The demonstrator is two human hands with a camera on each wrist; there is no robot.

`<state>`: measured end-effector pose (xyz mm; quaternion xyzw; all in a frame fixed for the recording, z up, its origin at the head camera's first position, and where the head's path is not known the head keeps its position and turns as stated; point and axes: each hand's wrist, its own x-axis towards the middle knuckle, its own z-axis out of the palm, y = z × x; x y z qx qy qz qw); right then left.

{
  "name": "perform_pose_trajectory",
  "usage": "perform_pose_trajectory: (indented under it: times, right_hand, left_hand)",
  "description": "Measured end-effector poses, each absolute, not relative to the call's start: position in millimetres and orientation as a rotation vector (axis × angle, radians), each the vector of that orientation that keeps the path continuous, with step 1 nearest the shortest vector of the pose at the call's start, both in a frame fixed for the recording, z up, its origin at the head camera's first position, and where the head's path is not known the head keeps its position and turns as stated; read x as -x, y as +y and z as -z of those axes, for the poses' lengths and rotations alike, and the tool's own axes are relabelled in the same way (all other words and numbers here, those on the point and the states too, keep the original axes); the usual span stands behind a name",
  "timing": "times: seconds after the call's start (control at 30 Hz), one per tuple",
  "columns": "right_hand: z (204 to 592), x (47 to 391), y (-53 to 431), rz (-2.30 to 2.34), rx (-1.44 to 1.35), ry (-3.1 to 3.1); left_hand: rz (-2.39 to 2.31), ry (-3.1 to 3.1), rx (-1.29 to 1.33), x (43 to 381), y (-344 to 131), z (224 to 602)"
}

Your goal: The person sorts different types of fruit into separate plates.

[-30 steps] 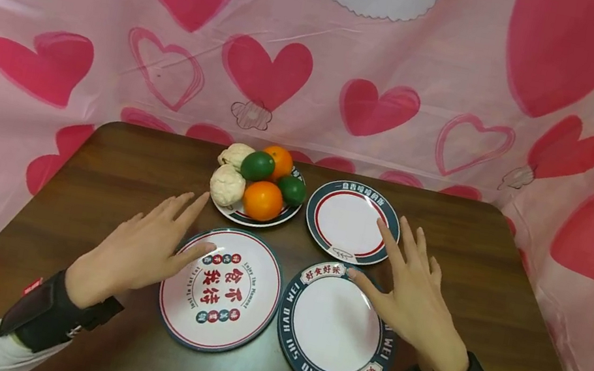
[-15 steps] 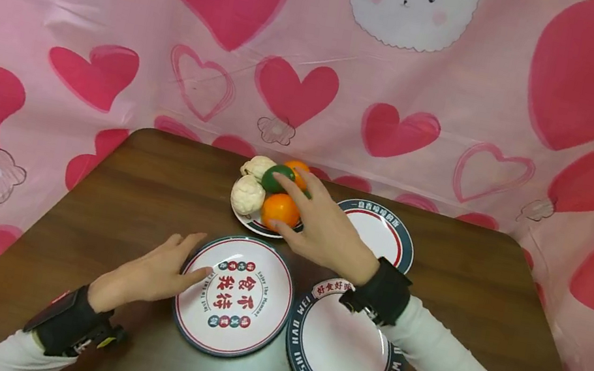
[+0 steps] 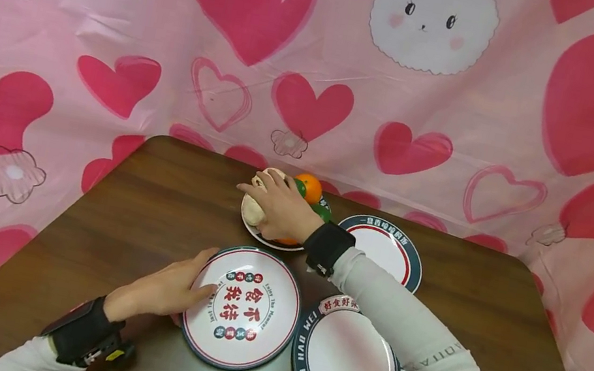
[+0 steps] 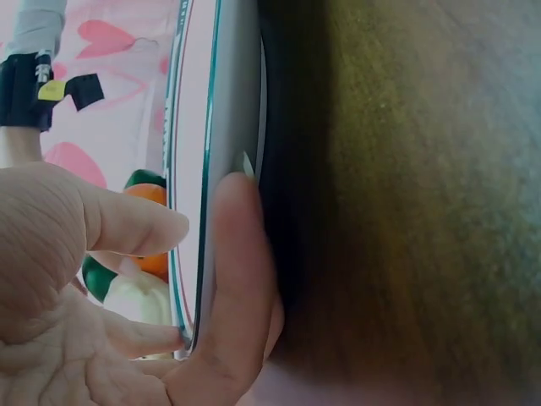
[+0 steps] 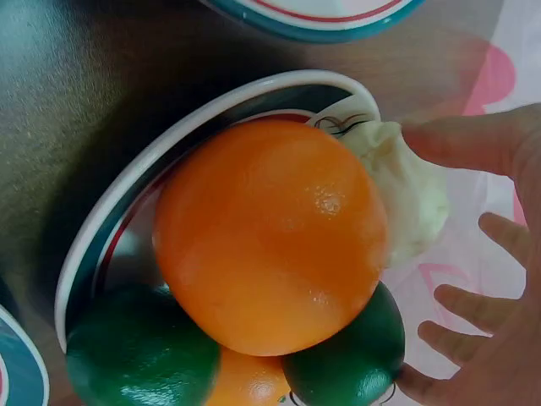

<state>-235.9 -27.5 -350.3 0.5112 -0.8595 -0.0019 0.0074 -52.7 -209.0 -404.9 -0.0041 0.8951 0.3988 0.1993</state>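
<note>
My left hand (image 3: 168,287) grips the left edge of a white plate (image 3: 237,355) printed with red characters. In the left wrist view its thumb lies over the rim and fingers (image 4: 232,254) curl beneath. My right hand (image 3: 292,210) reaches over a fruit plate (image 5: 127,172) at the back, fingers spread, above a pale pleated bun (image 5: 410,203). The thumb tip meets the bun's edge in the right wrist view. A large orange (image 5: 270,237) sits beside it, with green fruits (image 5: 139,347) around. A second pale lump is partly covered by the hand.
To the right of the fruit plate stands a plate with a dark blue rim (image 3: 414,266). A blue-rimmed lettered plate (image 3: 349,364) lies at the front, partly under my right sleeve. A pink heart-patterned cloth (image 3: 336,33) hangs behind the brown table (image 3: 162,208).
My right hand has swung left from the right-hand plates, across the orange, to the pale bun. My left hand has moved in and taken hold of the printed plate's edge. The view has shifted.
</note>
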Motion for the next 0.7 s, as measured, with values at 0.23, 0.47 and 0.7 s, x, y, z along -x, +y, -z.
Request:
perform_pose_trajectory:
  times: [0.23, 0.47, 0.7]
  right_hand:
    - [358, 239, -45, 0.212, -1.566, -2.758]
    - [373, 238, -59, 0.545, -1.487, -2.724]
    - [383, 234, -64, 0.598, -1.5, -2.615]
  left_hand:
    - [-1.056, 2.576, -0.018, 55, -208, 408]
    - [-1.01, 2.609, -0.041, 54, -208, 408]
    - [-1.008, 2.637, -0.06, 54, -209, 410]
